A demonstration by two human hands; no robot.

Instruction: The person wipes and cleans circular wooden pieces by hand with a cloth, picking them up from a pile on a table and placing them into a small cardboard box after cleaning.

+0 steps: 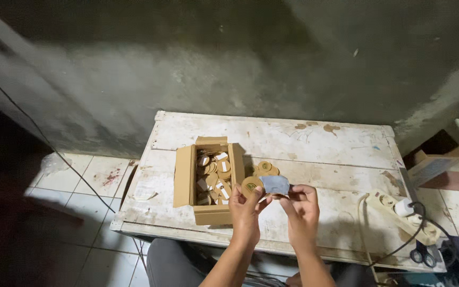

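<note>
Low in the centre of the frame, a round brown cardboard disc (251, 185) is pinched by the left hand (245, 204), and a thin grey sheet (275, 184) is held by the right hand (300, 204), fingers closed. Beyond, more flat discs (266, 168) lie on the scuffed white wooden table (320, 149), beside an open cardboard box (208, 183) filled with others.

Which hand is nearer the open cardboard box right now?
Left. The left hand is right beside the cardboard box, at its right wall. The right hand is farther right, over the table.
</note>
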